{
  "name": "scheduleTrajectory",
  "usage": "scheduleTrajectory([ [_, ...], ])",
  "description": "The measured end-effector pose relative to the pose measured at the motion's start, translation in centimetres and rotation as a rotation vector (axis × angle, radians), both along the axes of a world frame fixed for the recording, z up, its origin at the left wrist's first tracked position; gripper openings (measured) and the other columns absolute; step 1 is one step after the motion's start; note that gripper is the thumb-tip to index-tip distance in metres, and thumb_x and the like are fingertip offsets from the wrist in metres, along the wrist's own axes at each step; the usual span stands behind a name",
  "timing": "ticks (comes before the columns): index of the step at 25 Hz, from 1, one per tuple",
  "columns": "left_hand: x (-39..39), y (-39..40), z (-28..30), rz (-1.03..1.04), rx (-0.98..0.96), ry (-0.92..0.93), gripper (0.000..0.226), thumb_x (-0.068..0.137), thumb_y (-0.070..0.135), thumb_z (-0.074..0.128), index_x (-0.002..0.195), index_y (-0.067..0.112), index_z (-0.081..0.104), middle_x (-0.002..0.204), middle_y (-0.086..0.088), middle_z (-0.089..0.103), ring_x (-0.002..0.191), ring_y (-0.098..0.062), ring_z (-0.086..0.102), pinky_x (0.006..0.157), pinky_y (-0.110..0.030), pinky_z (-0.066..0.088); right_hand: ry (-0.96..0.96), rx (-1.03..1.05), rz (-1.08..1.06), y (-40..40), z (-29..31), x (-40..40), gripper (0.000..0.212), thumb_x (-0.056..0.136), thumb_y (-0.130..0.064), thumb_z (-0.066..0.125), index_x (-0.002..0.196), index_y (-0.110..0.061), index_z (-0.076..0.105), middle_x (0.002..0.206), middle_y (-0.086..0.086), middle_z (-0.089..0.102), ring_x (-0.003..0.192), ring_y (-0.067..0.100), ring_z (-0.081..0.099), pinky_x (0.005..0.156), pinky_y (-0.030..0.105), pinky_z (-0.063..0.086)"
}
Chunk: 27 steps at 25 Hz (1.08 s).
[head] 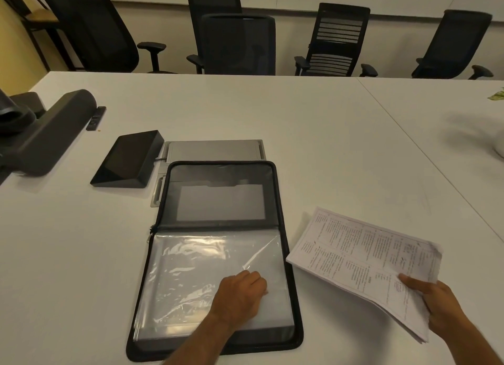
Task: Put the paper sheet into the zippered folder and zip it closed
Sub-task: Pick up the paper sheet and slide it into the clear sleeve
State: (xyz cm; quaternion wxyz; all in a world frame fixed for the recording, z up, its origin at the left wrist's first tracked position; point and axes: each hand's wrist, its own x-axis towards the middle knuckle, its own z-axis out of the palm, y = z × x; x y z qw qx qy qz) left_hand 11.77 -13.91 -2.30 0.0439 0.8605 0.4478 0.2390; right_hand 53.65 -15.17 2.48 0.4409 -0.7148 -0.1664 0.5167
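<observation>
The right hand [433, 302] pinched the limp, light paper sheets [362, 258] at 1 corner, likely to sag, while the left hand's [240, 291] curled fingers [256, 278] gripped the folder's [275, 201] slippery plastic sleeve [191, 269]

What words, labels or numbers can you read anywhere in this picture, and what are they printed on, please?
None can be quoted.
Paper sheets in the right hand: dense printed columns, too small and blurred to read.
Tablet-like screen: dark, no text.
Zippered folder, under the left hand: no visible label.

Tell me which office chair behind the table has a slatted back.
The second chair from the right: its back shows horizontal slats with gaps. The other chairs have plain dark mesh backs.
</observation>
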Motion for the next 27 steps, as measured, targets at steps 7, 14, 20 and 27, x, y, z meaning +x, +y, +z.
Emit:
scheduleTrajectory([
  [7, 0.0, 0.1, -0.1, -0.011, 0.018, -0.007, 0.022, 0.067, 0.035, 0.086, 0.068, 0.021, 0.069, 0.066, 0.006, 0.068, 0.052, -0.010, 0.062, 0.048, -0.016, 0.050, -0.043, -0.016, 0.130, 0.5, -0.4, -1.3, 0.037, 0.080, -0.003, 0.068, 0.115, -0.004, 0.057, 0.097, 0.030, 0.071, 0.077, 0.048, 0.069, 0.061, 0.048, 0.060],
  [14, -0.2, 0.3, -0.7, -0.097, -0.157, -0.041, 0.049, 0.079, 0.073, 0.057, 0.087, 0.026, 0.069, 0.085, 0.014, 0.073, 0.063, -0.006, 0.066, 0.058, -0.014, 0.053, 0.067, -0.060, 0.343, 1.6, -0.9, -2.4, 0.044, 0.076, -0.005, 0.071, 0.117, 0.001, 0.058, 0.107, 0.036, 0.066, 0.093, 0.057, 0.063, 0.081, 0.072, 0.048],
  [20, 4.6, 5.1, 1.9, 0.310, -0.552, 0.042, 0.057, 0.070, 0.081, 0.051, 0.110, 0.039, 0.052, 0.111, 0.018, 0.063, 0.081, -0.007, 0.057, 0.076, -0.020, 0.046, 0.080, -0.059, 0.420, 2.6, -1.3, -2.5, 0.046, 0.072, 0.000, 0.071, 0.116, 0.003, 0.058, 0.103, 0.034, 0.068, 0.089, 0.055, 0.065, 0.071, 0.058, 0.057],
  [27, 8.1, 10.2, 2.4, 0.221, -0.559, 0.497, 0.059, 0.080, 0.037, 0.072, 0.131, 0.023, 0.047, 0.131, -0.005, 0.050, 0.109, -0.025, 0.055, 0.084, -0.038, 0.050, 0.025, -0.042, 0.490, 3.3, -1.0, -2.1, 0.041, 0.072, -0.009, 0.074, 0.109, 0.002, 0.064, 0.098, 0.032, 0.070, 0.083, 0.053, 0.067, 0.063, 0.048, 0.060],
])
